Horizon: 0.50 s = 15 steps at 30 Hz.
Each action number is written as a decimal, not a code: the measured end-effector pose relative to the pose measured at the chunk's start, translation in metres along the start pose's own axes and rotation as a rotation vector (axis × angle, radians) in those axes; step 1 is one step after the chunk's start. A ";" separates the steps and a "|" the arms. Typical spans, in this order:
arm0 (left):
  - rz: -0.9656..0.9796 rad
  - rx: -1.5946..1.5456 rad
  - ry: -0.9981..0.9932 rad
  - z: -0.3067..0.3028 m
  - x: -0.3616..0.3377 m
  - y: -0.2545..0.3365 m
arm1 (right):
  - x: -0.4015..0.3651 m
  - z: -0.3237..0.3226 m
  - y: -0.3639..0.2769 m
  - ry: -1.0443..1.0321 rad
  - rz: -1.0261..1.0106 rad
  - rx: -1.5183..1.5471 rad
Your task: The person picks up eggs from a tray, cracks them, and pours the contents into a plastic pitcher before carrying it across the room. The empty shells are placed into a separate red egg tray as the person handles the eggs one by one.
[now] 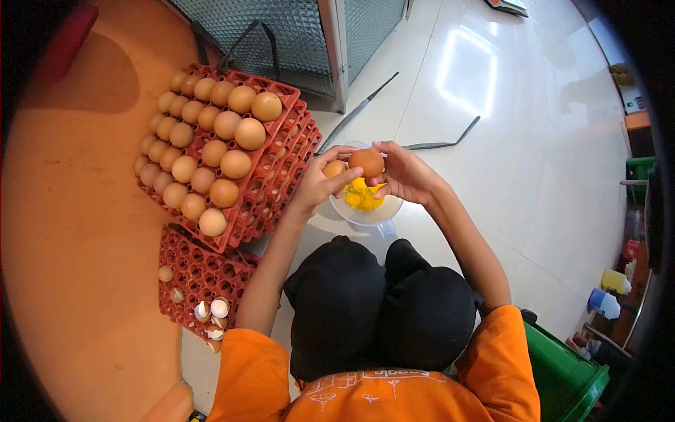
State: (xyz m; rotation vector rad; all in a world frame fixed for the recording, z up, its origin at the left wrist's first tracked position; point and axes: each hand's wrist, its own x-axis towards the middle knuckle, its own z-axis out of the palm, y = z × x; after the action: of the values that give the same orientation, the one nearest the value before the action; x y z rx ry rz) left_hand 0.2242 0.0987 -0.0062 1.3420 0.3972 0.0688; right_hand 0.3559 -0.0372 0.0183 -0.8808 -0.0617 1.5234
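Over a clear plastic jug [365,217], my left hand [316,186] curls around a brown egg [334,169]. Its thumb also touches a second brown egg [366,163], which my right hand [413,177] grips from the other side. Both eggs look whole from above. Inside the jug lie yellow yolks [362,197] with some egg white. To the left stands a stack of red egg trays [264,172], the top one carrying many brown eggs. A lower red tray [193,264] beside it holds broken shells [219,308].
An orange wall [77,211] runs along the left. Black straps [365,105] lie on the white tiled floor, near a framed glass panel [281,42]. A green bin [562,366] stands at my right; bottles [603,302] sit farther right.
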 end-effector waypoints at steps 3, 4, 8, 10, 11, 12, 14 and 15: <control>-0.003 -0.011 0.027 -0.003 0.000 -0.002 | -0.006 0.001 0.003 0.007 -0.073 -0.232; 0.002 -0.006 0.030 -0.003 -0.001 -0.003 | -0.007 0.001 0.003 0.000 -0.094 -0.333; -0.031 -0.027 0.037 -0.004 -0.003 0.001 | -0.010 -0.004 -0.001 0.065 -0.142 -0.731; -0.006 -0.011 0.006 -0.005 -0.003 -0.003 | -0.006 -0.014 0.002 0.068 -0.205 -0.832; -0.006 -0.010 0.008 -0.005 -0.004 -0.003 | -0.005 -0.017 0.004 0.067 -0.214 -0.795; -0.007 -0.010 0.009 -0.005 -0.005 -0.004 | -0.004 -0.018 0.005 0.066 -0.222 -0.759; -0.016 -0.012 0.013 -0.005 -0.005 -0.006 | -0.004 -0.019 0.007 0.069 -0.246 -0.733; -0.026 -0.014 0.016 -0.004 -0.005 -0.008 | -0.004 -0.019 0.008 0.072 -0.262 -0.742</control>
State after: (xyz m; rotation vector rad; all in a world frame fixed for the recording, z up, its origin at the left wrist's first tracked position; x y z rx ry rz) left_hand 0.2171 0.0995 -0.0132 1.3228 0.4261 0.0608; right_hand 0.3594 -0.0508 0.0032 -1.4443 -0.6978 1.2177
